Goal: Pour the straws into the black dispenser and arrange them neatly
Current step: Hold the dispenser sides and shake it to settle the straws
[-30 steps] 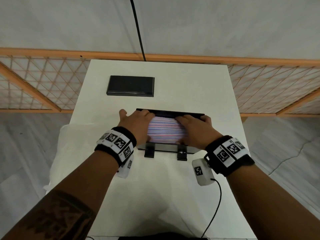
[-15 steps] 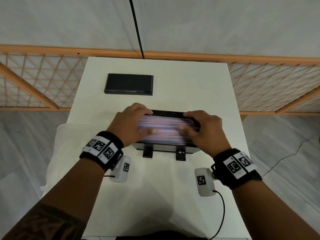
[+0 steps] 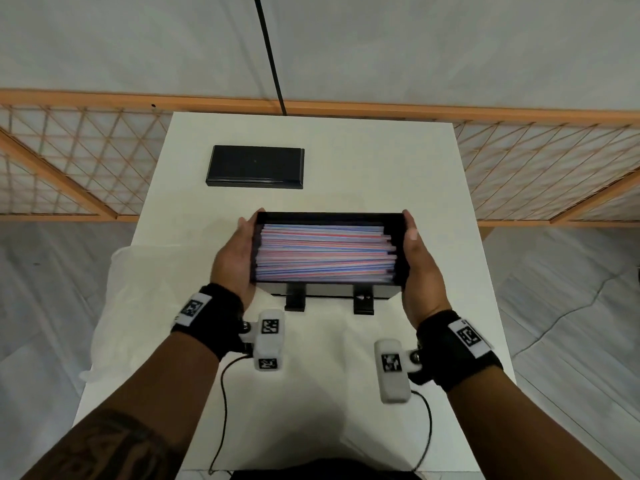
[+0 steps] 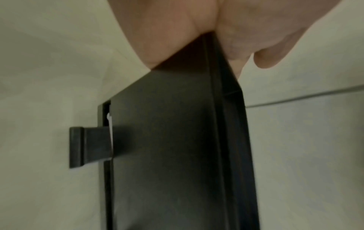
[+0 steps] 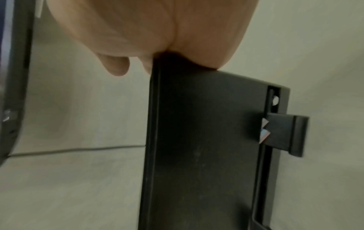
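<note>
The black dispenser (image 3: 329,216) sits open-topped in the middle of the white table (image 3: 346,150), full of red, blue and white straws (image 3: 325,252) lying lengthwise in a fairly even layer. My left hand (image 3: 235,258) lies flat against its left end, and my right hand (image 3: 420,265) lies flat against its right end. Both have straight fingers, with thumbs along the top rim. The left wrist view shows my palm (image 4: 177,31) pressed on the dispenser's (image 4: 167,140) end. The right wrist view shows the same for my right palm (image 5: 147,28) and the dispenser (image 5: 206,140). I cannot tell whether it is lifted.
A flat black lid (image 3: 255,166) lies at the back left of the table. A white plastic bag (image 3: 138,289) hangs over the table's left edge. Two black tabs (image 3: 295,301) stick out from the dispenser's near face. An orange lattice fence runs behind the table.
Both hands lay on top of the straws a second ago. They slid outward to the two ends of the dispenser, leaving the straws uncovered.
</note>
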